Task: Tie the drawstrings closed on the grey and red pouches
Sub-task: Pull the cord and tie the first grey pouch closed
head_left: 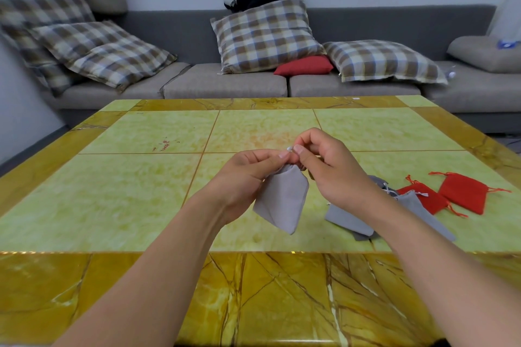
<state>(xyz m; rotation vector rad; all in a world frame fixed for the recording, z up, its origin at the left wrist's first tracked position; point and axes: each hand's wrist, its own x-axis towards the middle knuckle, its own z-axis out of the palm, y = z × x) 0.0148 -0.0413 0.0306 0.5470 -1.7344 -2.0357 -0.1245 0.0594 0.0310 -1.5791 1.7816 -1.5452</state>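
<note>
Working at the neck of a grey pouch (282, 200), the person holds it up in the air above the surface (141, 191), both hands meeting at its gathered top. The left hand (248, 175) is closed around the neck, thumb and forefinger pinching the bunched cloth, and the body of the pouch hangs down below it. The right hand (324, 166) is curled just beside the left, its thumb and forefinger nipped together on what looks like a pale cord end (289, 148); the cord itself is too small to follow.

I judge the step in hand to be the tying of this first grey pouch, with the mouth drawn in and the knot not plainly made. The next move calls for the right hand to cross or loop the cord ends while the left keeps the neck pinched, then a pull apart to cinch.

Lying on the surface just below and beyond the right wrist are more grey pouches (352, 221), partly hidden by the forearm, and farther out to that hand's right, two red pouches (462, 194) lie flat with their cords loose.
</note>
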